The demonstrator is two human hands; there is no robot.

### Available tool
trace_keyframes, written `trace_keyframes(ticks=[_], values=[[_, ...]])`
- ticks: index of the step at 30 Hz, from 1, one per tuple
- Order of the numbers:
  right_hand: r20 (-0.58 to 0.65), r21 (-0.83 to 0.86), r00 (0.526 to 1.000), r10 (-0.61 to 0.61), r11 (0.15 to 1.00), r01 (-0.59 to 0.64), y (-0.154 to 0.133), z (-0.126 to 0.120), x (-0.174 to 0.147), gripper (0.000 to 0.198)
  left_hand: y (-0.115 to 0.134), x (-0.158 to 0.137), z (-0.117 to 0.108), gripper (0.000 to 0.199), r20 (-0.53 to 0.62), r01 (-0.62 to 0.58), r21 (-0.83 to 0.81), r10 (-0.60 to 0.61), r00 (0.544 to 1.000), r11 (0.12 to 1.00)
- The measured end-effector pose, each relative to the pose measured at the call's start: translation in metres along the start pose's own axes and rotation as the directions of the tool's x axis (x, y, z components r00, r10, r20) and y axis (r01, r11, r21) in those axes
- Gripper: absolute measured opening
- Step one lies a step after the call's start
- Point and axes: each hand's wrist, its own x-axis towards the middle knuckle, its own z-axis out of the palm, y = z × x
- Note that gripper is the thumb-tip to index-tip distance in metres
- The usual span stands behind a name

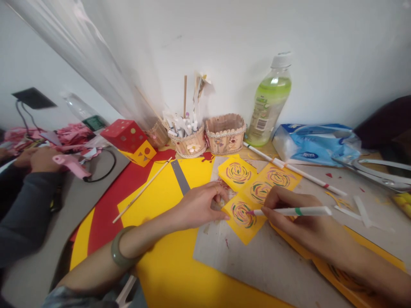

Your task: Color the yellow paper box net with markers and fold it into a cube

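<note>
My right hand (298, 222) grips a white marker pen (310, 211) with a green band. Its purple tip touches the swirl pattern on the nearest square of a yellow paper cutout (246, 235). Several squares of the cutout carry dashed swirls in purple, green and orange. With thumb and curled fingers, my left hand (202, 205) holds the cutout's left corner against the grey board (218, 261). Under my left forearm lie large yellow paper sheets (173, 273). Part of another yellow piece with swirls (349, 278) shows beneath my right forearm.
Along the wall stand a basket of markers (188, 143), another wooden basket (226, 137), a green drink bottle (269, 102) and a tissue pack (311, 145). Scissors (382, 171) lie right, a thin stick (141, 190) left. A co-worker's sleeve (25, 209) is near a pink glue gun (72, 166).
</note>
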Motion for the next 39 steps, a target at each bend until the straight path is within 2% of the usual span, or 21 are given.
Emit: trace_keyframes(ticks=[21,26,34,39], values=[[0.017,-0.013,1.000,-0.022,1.000,0.022,0.0001,0.0022,-0.0002,0.021,-0.0009,-0.0002,0.0011,0.028,-0.010,-0.012,0.005,0.012,1.000,1.000],[0.030,-0.012,1.000,0.003,1.000,-0.002,0.0002,0.0015,0.0000,0.021,-0.0012,-0.0001,0.0016,0.029,-0.013,-0.008,-0.002,0.008,1.000,1.000],[0.063,0.018,0.997,-0.041,0.999,0.040,-0.0038,0.0031,-0.0021,0.021,-0.0010,0.0000,0.0019,0.030,-0.021,-0.008,-0.003,0.008,1.000,1.000],[0.039,0.003,0.998,-0.044,0.999,0.044,-0.0026,0.0033,-0.0011,0.022,-0.0019,-0.0001,0.0013,0.031,-0.019,-0.021,0.004,0.021,1.000,1.000]])
